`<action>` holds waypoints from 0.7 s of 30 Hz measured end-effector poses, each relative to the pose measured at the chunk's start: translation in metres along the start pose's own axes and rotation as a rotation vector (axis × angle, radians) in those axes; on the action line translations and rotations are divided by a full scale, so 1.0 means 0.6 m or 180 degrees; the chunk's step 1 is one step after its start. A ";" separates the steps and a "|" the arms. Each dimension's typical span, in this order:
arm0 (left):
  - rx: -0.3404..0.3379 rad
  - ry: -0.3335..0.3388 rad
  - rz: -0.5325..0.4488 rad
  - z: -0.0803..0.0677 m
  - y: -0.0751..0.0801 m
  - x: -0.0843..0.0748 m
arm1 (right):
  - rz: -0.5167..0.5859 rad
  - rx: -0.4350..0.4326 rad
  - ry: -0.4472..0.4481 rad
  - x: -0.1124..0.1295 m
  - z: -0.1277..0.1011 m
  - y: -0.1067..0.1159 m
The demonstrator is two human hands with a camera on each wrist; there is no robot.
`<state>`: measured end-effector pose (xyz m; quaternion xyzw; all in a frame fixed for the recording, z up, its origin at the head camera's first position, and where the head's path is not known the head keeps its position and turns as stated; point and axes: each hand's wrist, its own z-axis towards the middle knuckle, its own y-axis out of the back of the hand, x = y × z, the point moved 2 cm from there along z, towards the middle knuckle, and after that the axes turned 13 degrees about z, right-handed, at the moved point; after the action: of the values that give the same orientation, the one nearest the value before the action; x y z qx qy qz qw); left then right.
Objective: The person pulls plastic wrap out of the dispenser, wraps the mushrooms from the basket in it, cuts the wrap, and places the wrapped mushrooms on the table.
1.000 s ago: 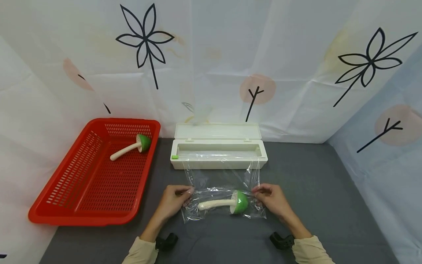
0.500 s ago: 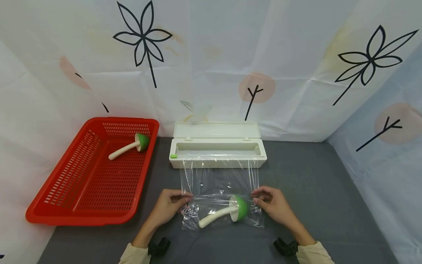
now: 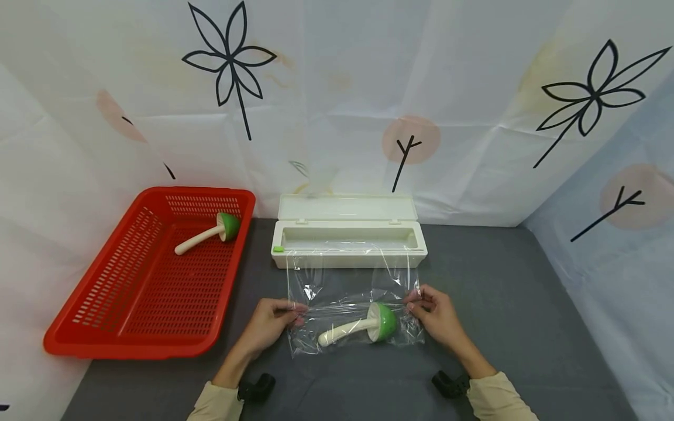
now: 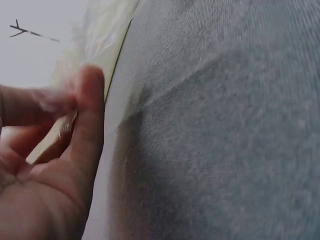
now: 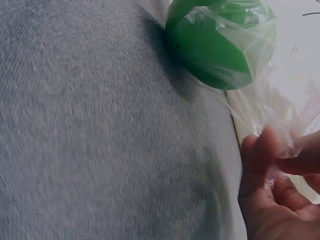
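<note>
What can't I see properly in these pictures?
Head view: the sleeves are cut off by the bottom edge.
Head view: the red basket hides its own underside.
Left wrist view: the left hand has blurred fingertips.
Right wrist view: the green mushroom cap is cut off by the top edge.

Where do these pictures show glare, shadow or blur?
Head view: bright glints streak the plastic wrap; left wrist view: the left fingers look soft, with a faint shadow on the grey cloth; right wrist view: the right fingers look blurred, and a dark shadow lies beside the green mushroom cap.
</note>
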<state>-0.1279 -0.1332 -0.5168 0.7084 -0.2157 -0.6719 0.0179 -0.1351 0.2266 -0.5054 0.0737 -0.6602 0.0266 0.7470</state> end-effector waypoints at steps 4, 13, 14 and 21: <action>0.0363 -0.0212 0.0117 -0.005 0.009 0.001 | 0.0121 0.0098 -0.0600 0.002 0.000 0.005; 0.0240 -0.0696 0.1318 -0.009 0.005 -0.008 | 0.0120 0.0907 -0.0370 0.006 -0.006 0.020; 0.0143 -0.0727 0.1431 -0.008 0.003 -0.010 | 0.0033 0.0933 -0.0247 0.003 -0.005 0.020; 0.0051 -0.0538 0.1121 -0.002 -0.002 -0.013 | -0.0372 0.0709 0.0032 0.004 -0.002 0.013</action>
<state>-0.1268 -0.1299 -0.5094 0.6008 -0.3424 -0.7137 0.1113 -0.1349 0.2343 -0.5027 0.1944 -0.6441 0.0566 0.7377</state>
